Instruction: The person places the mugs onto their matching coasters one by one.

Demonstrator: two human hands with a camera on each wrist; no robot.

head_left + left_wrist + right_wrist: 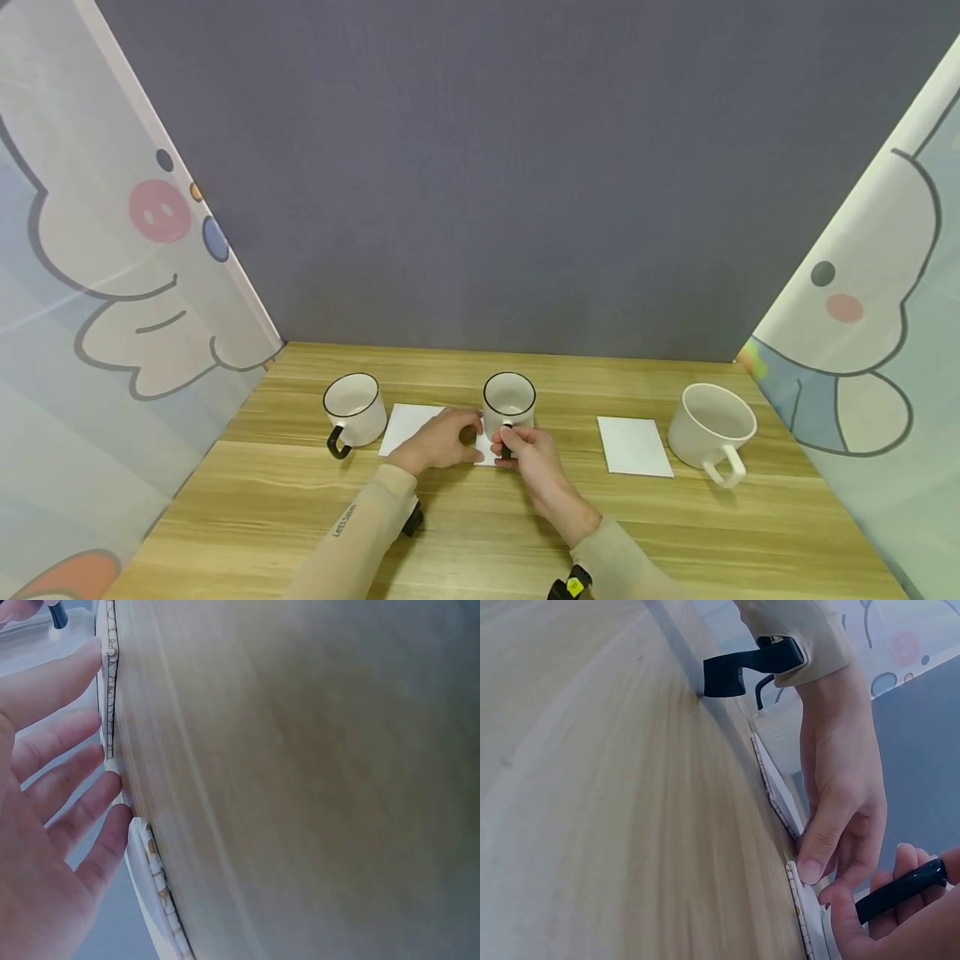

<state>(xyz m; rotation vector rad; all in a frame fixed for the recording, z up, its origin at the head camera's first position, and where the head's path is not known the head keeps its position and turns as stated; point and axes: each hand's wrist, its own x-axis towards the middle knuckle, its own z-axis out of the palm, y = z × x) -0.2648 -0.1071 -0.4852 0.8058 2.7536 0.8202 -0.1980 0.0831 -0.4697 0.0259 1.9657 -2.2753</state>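
Note:
My right hand (528, 457) pinches the black handle (900, 891) of a white mug (510, 393) with a black rim. That mug stands upright over the middle one of three white square coasters (484, 452). To its left is my left hand (447, 439), whose thumb (811, 870) touches this coaster's near left corner. The left fingers (64, 742) are spread and only slightly bent along the coaster's side. Part of a second coaster (407, 423) lies beneath or behind the left hand in the head view.
On the left stands another black-rimmed white mug (358, 412), handle toward me. A larger all-white mug (708, 427) is at the right, beside a third coaster (634, 447). A grey panel (510, 183) rises behind the wooden table (480, 533); printed curtains (847, 342) flank it.

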